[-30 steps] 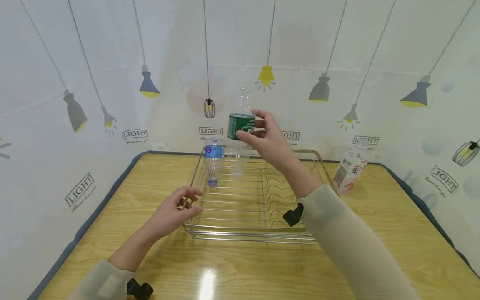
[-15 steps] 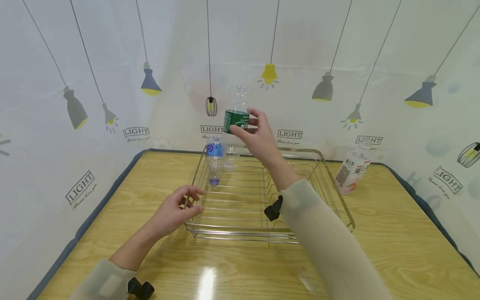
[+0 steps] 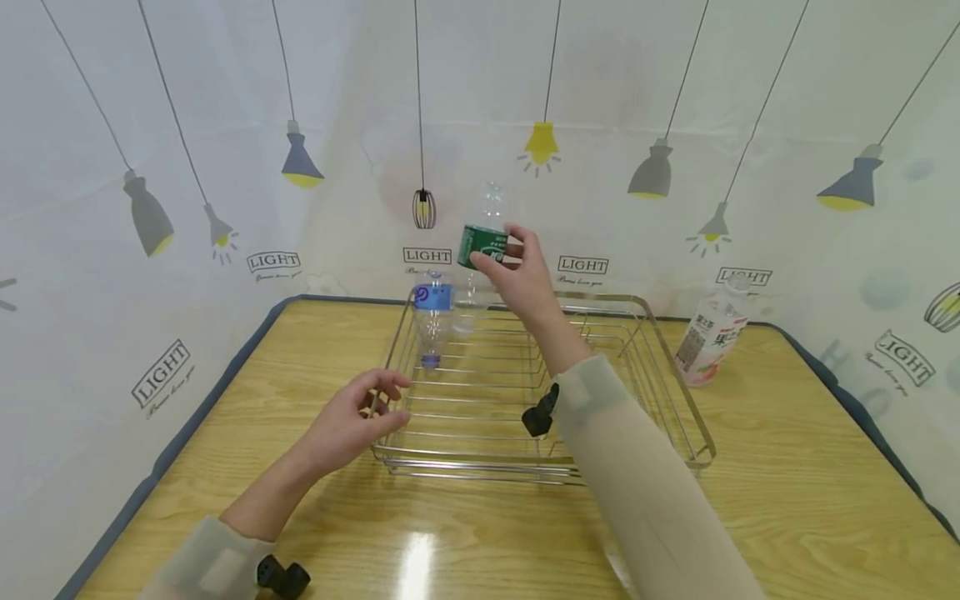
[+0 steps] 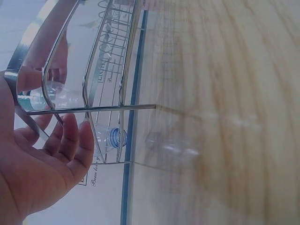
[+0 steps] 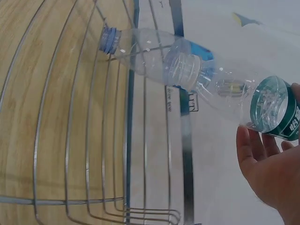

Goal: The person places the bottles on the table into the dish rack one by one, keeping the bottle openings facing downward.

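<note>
My right hand (image 3: 525, 271) holds a clear plastic bottle (image 5: 225, 86) by its green label (image 3: 482, 247), above the back left of a wire dish rack (image 3: 480, 461). The bottle's neck points down and its base is up. Next to it, a clear bottle with a blue label (image 3: 432, 297) stands upside down in the rack, its blue cap (image 5: 109, 41) lowest. At the rack's left side, my left hand (image 3: 348, 421) holds the rim with curled fingers (image 4: 69, 136); the rack's wires show beside them in the left wrist view.
Outside the rack on the right stands an upright bottle with a white and pink label (image 3: 712, 333). The rack rests on a wooden table (image 3: 300, 533). Behind it hangs a cloth (image 3: 360, 125) printed with lamps. Bent wire dividers line the rack's right half.
My right hand has moved a little left with the green-labelled bottle, whose base now leans slightly right. My left hand has stayed at the rack's rim.
</note>
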`<state>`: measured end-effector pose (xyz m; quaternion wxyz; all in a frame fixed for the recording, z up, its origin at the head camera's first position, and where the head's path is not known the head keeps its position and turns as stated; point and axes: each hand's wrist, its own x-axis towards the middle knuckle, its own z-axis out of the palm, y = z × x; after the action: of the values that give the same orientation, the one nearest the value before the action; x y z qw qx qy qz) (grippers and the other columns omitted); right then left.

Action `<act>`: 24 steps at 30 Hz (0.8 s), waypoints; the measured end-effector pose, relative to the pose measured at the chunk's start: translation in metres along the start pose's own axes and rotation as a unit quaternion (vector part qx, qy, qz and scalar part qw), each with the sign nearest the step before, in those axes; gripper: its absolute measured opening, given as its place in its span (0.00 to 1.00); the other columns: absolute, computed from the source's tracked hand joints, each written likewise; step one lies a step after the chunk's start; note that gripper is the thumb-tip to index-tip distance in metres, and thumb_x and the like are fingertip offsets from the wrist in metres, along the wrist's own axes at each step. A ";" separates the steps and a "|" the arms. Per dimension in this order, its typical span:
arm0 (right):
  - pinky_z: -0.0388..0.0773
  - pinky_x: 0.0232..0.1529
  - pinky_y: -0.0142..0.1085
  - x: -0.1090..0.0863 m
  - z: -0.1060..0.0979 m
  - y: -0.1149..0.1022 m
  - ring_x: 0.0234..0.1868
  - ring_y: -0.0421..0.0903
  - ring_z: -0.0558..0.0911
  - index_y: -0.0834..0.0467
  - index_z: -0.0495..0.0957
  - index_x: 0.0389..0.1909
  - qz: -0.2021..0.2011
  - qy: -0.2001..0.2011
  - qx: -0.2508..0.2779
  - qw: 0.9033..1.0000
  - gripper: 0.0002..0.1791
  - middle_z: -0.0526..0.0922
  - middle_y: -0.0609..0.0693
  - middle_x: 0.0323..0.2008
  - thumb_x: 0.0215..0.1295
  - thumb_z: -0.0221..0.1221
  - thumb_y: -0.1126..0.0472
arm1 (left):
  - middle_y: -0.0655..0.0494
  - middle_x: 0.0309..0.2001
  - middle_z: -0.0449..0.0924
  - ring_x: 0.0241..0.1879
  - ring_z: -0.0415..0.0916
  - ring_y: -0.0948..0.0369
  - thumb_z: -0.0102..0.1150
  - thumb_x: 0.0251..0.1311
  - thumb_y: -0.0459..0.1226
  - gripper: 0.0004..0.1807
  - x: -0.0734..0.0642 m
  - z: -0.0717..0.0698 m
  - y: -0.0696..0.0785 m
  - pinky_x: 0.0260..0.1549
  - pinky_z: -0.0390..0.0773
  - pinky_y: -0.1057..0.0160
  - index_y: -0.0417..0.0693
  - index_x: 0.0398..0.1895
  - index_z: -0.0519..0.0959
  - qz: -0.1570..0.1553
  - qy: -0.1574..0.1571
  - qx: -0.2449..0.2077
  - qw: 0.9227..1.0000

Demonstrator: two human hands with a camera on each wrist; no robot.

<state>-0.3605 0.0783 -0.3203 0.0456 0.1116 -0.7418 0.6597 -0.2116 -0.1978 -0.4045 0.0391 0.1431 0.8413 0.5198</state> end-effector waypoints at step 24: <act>0.81 0.69 0.53 0.004 0.001 0.036 0.73 0.60 0.78 0.53 0.51 0.88 0.045 -0.050 -0.105 0.992 0.50 0.72 0.62 0.75 0.76 0.69 0.47 | 0.40 0.56 0.74 0.44 0.73 0.53 0.71 0.72 0.41 0.24 -0.001 0.000 0.001 0.33 0.75 0.62 0.49 0.68 0.78 0.002 -0.002 0.002 1.000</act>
<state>-0.3725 0.0809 -0.3539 -0.0097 0.1059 -0.8128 0.5728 -0.2107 -0.1975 -0.4038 0.0395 0.1454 0.8422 0.5177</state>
